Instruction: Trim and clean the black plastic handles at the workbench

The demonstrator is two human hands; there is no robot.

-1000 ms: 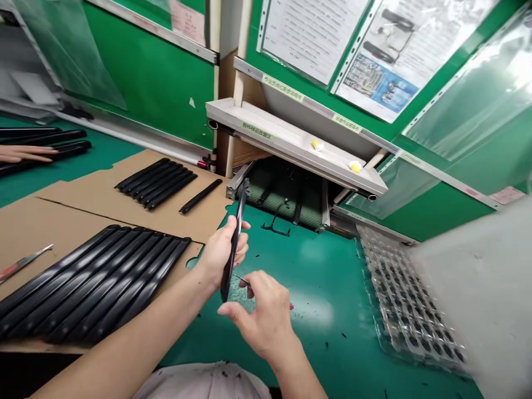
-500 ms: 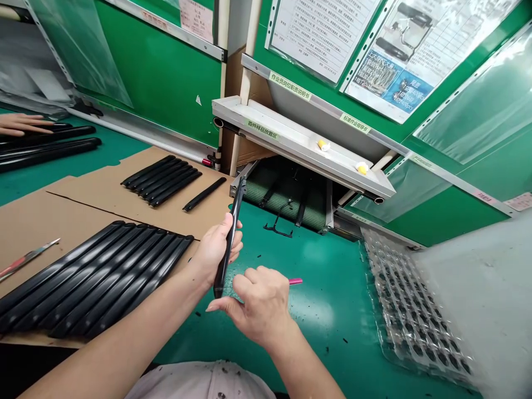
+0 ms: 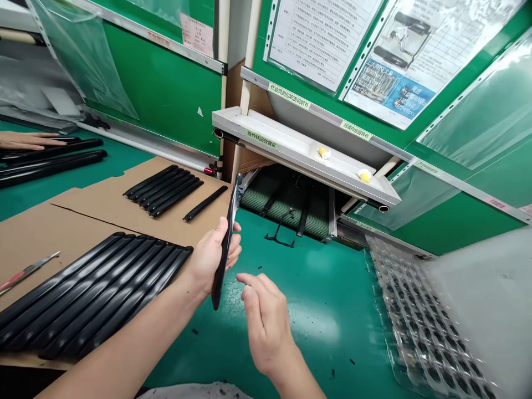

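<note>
My left hand (image 3: 209,259) is closed round a long black plastic strip (image 3: 226,244) and holds it nearly upright above the green table (image 3: 316,299). Its top end reaches up to the conveyor's edge. My right hand (image 3: 264,318) is just right of the strip's lower end, with its fingers stretched toward the strip and nothing visible in them. The pink tool seen earlier is out of sight.
Several long black strips (image 3: 95,288) lie in a row on cardboard (image 3: 103,202) at left, with shorter strips (image 3: 164,189) behind and a metal blade tool (image 3: 27,271). A clear blister tray (image 3: 424,327) lies right. Ahead are a green conveyor (image 3: 286,205) and a white shelf (image 3: 299,158). Another person's hand (image 3: 25,141) rests at the far left.
My right hand was pinching a thin pink tool against the strip's lower end. It has since dropped back and opened its fingers, and the tool no longer shows. The strip has tilted slightly.
</note>
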